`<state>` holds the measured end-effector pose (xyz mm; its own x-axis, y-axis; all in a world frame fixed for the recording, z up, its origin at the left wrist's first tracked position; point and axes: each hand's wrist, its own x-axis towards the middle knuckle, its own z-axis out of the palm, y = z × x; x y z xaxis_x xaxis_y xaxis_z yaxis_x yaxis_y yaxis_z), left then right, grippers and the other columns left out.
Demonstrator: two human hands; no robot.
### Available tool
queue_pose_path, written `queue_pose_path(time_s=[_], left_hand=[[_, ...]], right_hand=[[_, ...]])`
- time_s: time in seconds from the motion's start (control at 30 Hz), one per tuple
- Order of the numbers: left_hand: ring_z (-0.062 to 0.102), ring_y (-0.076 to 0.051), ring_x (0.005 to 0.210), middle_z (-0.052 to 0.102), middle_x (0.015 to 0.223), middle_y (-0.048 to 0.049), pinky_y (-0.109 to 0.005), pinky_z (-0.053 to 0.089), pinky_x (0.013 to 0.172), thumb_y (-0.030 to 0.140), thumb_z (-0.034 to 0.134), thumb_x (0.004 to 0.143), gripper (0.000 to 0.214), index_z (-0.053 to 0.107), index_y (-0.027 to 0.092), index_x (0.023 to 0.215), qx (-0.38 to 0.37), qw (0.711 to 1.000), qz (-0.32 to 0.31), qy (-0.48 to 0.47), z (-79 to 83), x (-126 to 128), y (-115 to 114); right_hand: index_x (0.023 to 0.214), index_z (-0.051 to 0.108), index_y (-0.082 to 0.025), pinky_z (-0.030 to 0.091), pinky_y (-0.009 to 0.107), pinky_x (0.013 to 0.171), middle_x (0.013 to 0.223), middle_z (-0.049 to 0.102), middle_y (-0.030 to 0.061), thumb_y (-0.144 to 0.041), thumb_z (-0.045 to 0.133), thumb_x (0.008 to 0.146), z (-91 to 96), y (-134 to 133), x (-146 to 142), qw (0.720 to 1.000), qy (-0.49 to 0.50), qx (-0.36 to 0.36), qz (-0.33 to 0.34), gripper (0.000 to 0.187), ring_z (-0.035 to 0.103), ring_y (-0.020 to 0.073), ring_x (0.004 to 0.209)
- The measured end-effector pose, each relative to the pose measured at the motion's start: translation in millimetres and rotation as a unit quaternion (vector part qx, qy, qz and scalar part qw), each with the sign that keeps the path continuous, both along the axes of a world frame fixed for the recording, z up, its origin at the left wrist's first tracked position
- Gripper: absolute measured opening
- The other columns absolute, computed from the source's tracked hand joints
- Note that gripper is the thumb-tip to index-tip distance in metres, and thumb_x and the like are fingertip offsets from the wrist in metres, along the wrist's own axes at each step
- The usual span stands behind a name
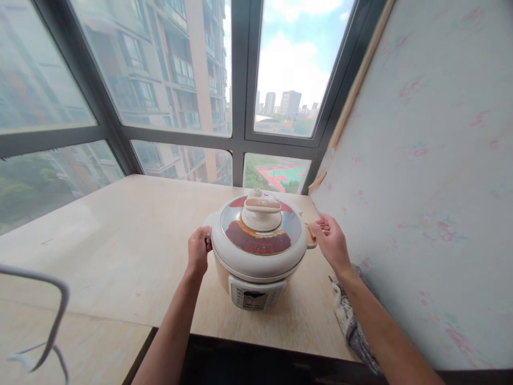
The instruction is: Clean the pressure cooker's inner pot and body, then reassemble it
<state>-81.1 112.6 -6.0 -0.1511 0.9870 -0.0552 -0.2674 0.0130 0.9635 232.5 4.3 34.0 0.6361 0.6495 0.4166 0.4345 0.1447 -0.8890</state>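
Note:
A white and beige electric pressure cooker point(256, 262) stands upright on the pale, marble-patterned ledge. Its lid point(256, 243) is on, with a shiny dark-red and silver top and a raised central handle point(262, 206). At the cooker's left side, my left hand point(198, 248) is closed around the side handle, which the fingers mostly hide. My right hand point(331, 240) is closed at the right side handle point(311, 238), thumb against it and fingers curled; part of that grip is hidden. The control panel point(256, 295) faces me.
A crumpled patterned cloth point(352, 321) lies under my right forearm, against the papered wall point(433, 187). Grey-framed windows point(238, 80) rise behind the ledge point(132, 240). A bent white tube or rail point(60, 299) juts in at the left. The ledge's dark front edge point(256, 358) is nearest me.

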Motion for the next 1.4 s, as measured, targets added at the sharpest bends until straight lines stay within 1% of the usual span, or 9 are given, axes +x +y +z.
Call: queue_pose_path(time_s=[0.07,0.13,0.23,0.33,0.4,0.47,0.77,0.97,1.4], left_hand=[[0.028,-0.008,0.044,0.033,0.051,0.0084,-0.023,0.022,0.042,0.046,0.058,0.061,0.029,0.039,0.024,0.06,0.002,1.0,-0.006,-0.002,0.5,-0.8,-0.5],[0.027,-0.007,0.043,0.033,0.05,0.0086,-0.022,0.022,0.042,0.046,0.059,0.06,0.029,0.039,0.024,0.06,-0.001,1.0,-0.008,-0.014,0.6,-1.0,-0.6],[0.027,-0.006,0.043,0.033,0.05,0.0088,-0.021,0.021,0.042,0.046,0.06,0.06,0.03,0.04,0.024,0.059,-0.007,1.0,-0.008,-0.029,0.1,-0.7,-0.4],[0.026,-0.006,0.043,0.032,0.049,0.0088,-0.021,0.021,0.041,0.045,0.059,0.061,0.03,0.038,0.024,0.06,-0.005,0.999,-0.01,-0.03,-0.8,-0.6,-0.3],[0.027,-0.006,0.043,0.032,0.049,0.0087,-0.021,0.022,0.041,0.046,0.059,0.062,0.031,0.037,0.024,0.06,-0.002,1.0,-0.012,-0.028,-1.7,-0.6,-0.1],[0.028,-0.006,0.042,0.033,0.05,0.0086,-0.021,0.022,0.041,0.046,0.059,0.062,0.031,0.037,0.024,0.06,0.0,1.0,-0.011,-0.026,-2.8,-0.7,0.4],[0.027,-0.007,0.042,0.033,0.05,0.008,-0.021,0.021,0.041,0.042,0.057,0.064,0.026,0.039,0.024,0.06,-0.002,0.999,-0.008,-0.04,-0.3,0.0,0.6],[0.029,-0.008,0.043,0.034,0.05,0.0069,-0.024,0.021,0.041,0.042,0.057,0.063,0.025,0.039,0.024,0.06,0.0,1.0,-0.002,-0.024,1.9,0.9,-0.7],[0.027,-0.007,0.041,0.035,0.048,0.0082,-0.022,0.019,0.039,0.042,0.062,0.059,0.027,0.042,0.023,0.059,0.016,0.997,0.011,-0.073,-9.2,1.9,6.6]], right_hand=[[0.113,0.069,-0.019,0.053,0.037,0.078,0.098,0.069,0.0076,-0.055,0.067,0.082,26.9,1.3,-7.4,0.995,-0.091,0.029,0.009,0.048,0.063,0.0217,0.087],[0.116,0.068,-0.02,0.053,0.038,0.083,0.102,0.07,0.0086,-0.05,0.06,0.091,54.7,7.3,-24.2,0.979,-0.186,0.042,0.075,0.04,0.065,0.0227,0.095],[0.124,0.065,-0.02,0.051,0.042,0.095,0.116,0.069,0.0111,-0.045,0.057,0.096,86.4,27.4,-58.8,0.924,-0.334,0.031,0.185,0.039,0.063,0.0255,0.109],[0.131,0.062,-0.018,0.045,0.044,0.103,0.126,0.067,0.0144,-0.047,0.056,0.099,99.1,52.0,-91.0,0.857,-0.454,-0.042,0.239,0.044,0.059,0.0282,0.121],[0.124,0.065,-0.018,0.045,0.04,0.098,0.119,0.07,0.0133,-0.05,0.056,0.1,99.4,63.2,-106.2,0.817,-0.51,-0.105,0.248,0.042,0.061,0.0272,0.115],[0.114,0.069,-0.018,0.045,0.035,0.091,0.11,0.072,0.0112,-0.053,0.055,0.1,96.7,67.2,-115.6,0.798,-0.54,-0.14,0.228,0.04,0.063,0.0249,0.105],[0.112,0.07,-0.019,0.045,0.039,0.091,0.111,0.065,0.0148,-0.047,0.048,0.104,91.4,54.3,-136.5,0.793,-0.577,-0.174,0.091,0.037,0.056,0.0292,0.109],[0.114,0.07,-0.019,0.047,0.042,0.089,0.112,0.065,0.0162,-0.049,0.045,0.104,92.3,52.7,-143.1,0.807,-0.552,-0.196,0.075,0.04,0.058,0.0307,0.107],[0.122,0.065,-0.017,0.052,0.043,0.088,0.118,0.064,0.0182,-0.052,0.042,0.105,98.1,52.8,-151.2,0.796,-0.55,-0.249,0.057,0.045,0.059,0.0315,0.11]])
